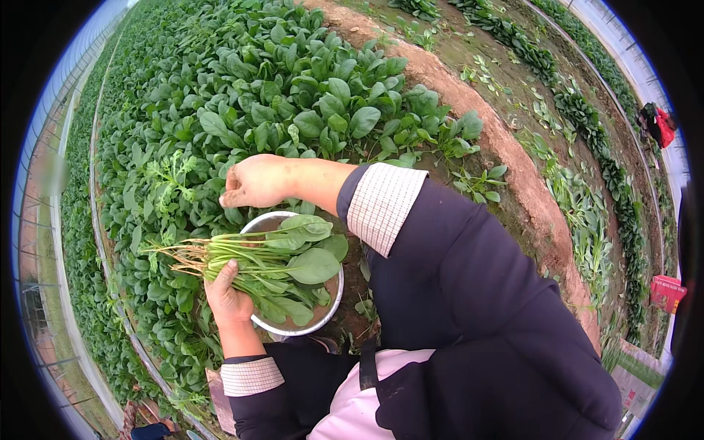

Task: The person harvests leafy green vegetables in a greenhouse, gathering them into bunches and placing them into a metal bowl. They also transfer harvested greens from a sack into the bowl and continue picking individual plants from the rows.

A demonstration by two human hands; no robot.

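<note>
A bunch of leafy green plants, looking like spinach (pixel 247 261), lies sideways over a round metal basin (pixel 338 297), its thin pale roots pointing left. My left hand (pixel 228 297) grips the stems from below, near the roots. Above the basin, my right hand (pixel 256 181) is bent at the wrist with its fingers curled downward over the growing leaves; whether something is between the fingertips cannot be told. The basin's inside is partly hidden by the leaves.
Dense leafy plants (pixel 264 82) grow ahead and to the left, crossed by a long pale hose or pipe (pixel 102 242). An earthen ridge (pixel 495 121) curves on the right, with piles of picked greens (pixel 583 220) beyond. A red box (pixel 666 294) stands at far right; part of a person (pixel 660 125) shows above it.
</note>
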